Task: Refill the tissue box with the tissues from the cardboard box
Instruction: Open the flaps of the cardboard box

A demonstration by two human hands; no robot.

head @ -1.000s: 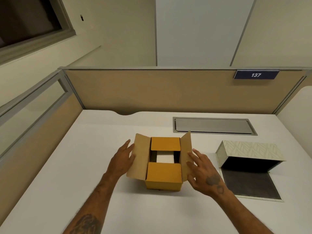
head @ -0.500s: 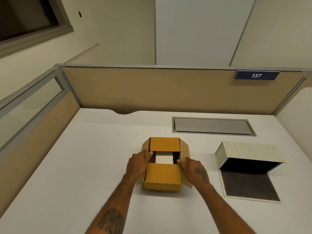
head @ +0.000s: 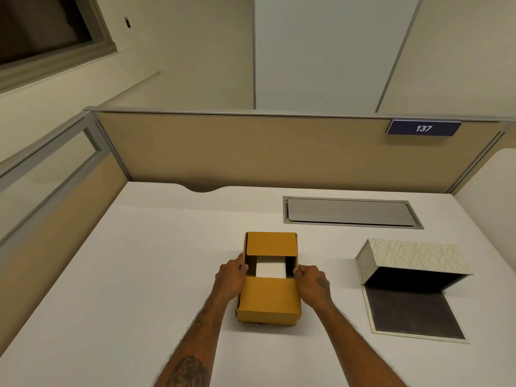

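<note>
White cubicle desk (head: 139,275). Cardboard box (head: 269,297) sits centre; its side flaps, spread wide a second ago, are now folded down. Left hand (head: 230,275) and right hand (head: 312,279) press its sides, fingers curled over the rim. Tissues (head: 270,270) exposed, ready to lift. Tissue box (head: 413,255) lies open, right of it.

tissue box (head: 413,261) right of cardboard box (head: 269,298)

cardboard box (head: 269,298): mustard-tan flaps, white tissues (head: 270,270) in the gap. tissue box (head: 413,255): cream with pale leaf pattern, black inside, dark grey lid lining. counter (head: 139,275) white. partition (head: 251,152) tan. sign (head: 423,128) navy, white "137".
</note>
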